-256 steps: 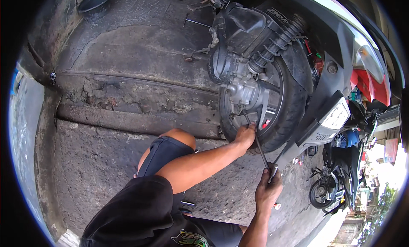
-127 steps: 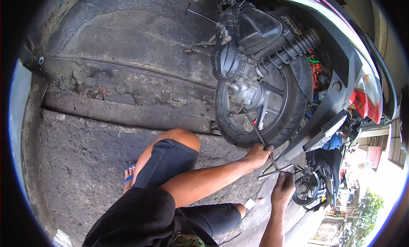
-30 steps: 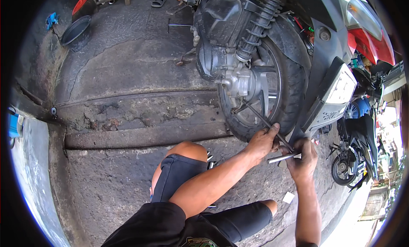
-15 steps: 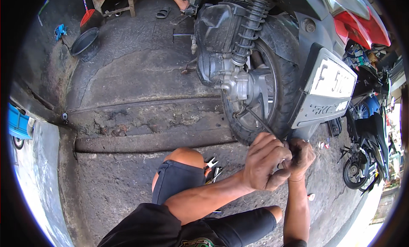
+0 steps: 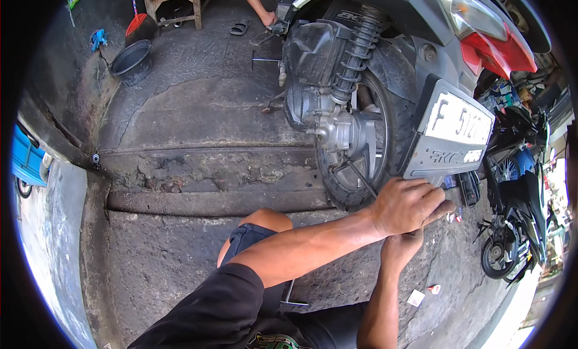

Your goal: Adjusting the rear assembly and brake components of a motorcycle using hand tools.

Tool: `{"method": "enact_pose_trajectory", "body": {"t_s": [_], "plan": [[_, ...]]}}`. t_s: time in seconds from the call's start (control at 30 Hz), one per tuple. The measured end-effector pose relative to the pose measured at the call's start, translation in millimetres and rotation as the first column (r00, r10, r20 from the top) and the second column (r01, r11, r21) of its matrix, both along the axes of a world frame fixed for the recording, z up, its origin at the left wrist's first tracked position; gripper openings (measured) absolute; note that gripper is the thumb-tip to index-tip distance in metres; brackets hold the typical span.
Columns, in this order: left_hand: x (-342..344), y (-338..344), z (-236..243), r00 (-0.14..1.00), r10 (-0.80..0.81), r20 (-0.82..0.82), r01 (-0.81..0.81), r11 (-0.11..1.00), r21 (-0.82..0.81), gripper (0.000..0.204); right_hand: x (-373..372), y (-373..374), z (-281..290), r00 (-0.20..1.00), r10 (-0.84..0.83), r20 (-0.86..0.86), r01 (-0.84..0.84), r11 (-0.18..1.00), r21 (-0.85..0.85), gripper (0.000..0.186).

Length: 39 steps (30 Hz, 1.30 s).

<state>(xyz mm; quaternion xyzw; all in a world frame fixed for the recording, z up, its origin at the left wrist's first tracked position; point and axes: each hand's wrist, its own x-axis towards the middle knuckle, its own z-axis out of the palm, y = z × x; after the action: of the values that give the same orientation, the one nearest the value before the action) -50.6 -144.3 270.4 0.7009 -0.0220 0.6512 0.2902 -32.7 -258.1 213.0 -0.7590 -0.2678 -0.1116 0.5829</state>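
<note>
A motor scooter's rear wheel [image 5: 391, 129] stands before me, with the grey engine and gear casing [image 5: 337, 132] on its left. From the wheel's lower hub, a long dark wrench [image 5: 363, 179] slants down toward my hands; its handle is hidden by them. My left hand [image 5: 406, 205] closes over the handle end, fingers bent, just below the plate holder [image 5: 442, 159]. Under it, my right hand [image 5: 402, 246] is wrapped at the same end, its fingers mostly covered by the left. A T-handle wrench [image 5: 295, 302] lies on the ground by my leg.
Another T-handle tool [image 5: 265, 60] is beside the casing. A person's hand [image 5: 269, 19] rests near the scooter's far side. At the far left are a black basin [image 5: 131, 63] and a wooden stool [image 5: 174, 3]. A second motorbike [image 5: 512, 222] stands at right. A concrete step [image 5: 211, 198] crosses the floor.
My left hand has turned over and swung right across my right hand. The right hand has dropped lower and slightly left. The view has shifted a little.
</note>
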Motion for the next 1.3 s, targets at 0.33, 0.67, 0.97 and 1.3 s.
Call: {"method": "enact_pose_trajectory", "body": {"t_s": [0.33,0.67,0.97,1.3], "plan": [[-1.8,0.6,7.0,0.969,-0.173,-0.177,0.14,0.972,-0.187,0.026,3.3,1.1,15.3,0.991,0.117,-0.059,-0.119,0.992,-0.048,0.024],[8.4,-4.0,8.7,0.939,-0.192,-0.286,0.166,0.98,-0.113,0.027,4.2,7.2,7.0,0.993,0.016,-0.113,-0.002,0.992,0.129,0.034],[45.8,-3.1,11.6,0.864,-0.333,-0.378,0.425,0.884,0.193,0.042,-5.9,7.5,4.1,0.91,0.007,-0.415,0.116,0.955,0.271,0.022],[54.3,-8.9,23.1,0.848,-0.206,-0.488,0.431,0.803,0.411,0.047,-25.1,3.8,2.7,0.732,0.143,-0.667,0.228,0.87,0.436,0.016]]}}
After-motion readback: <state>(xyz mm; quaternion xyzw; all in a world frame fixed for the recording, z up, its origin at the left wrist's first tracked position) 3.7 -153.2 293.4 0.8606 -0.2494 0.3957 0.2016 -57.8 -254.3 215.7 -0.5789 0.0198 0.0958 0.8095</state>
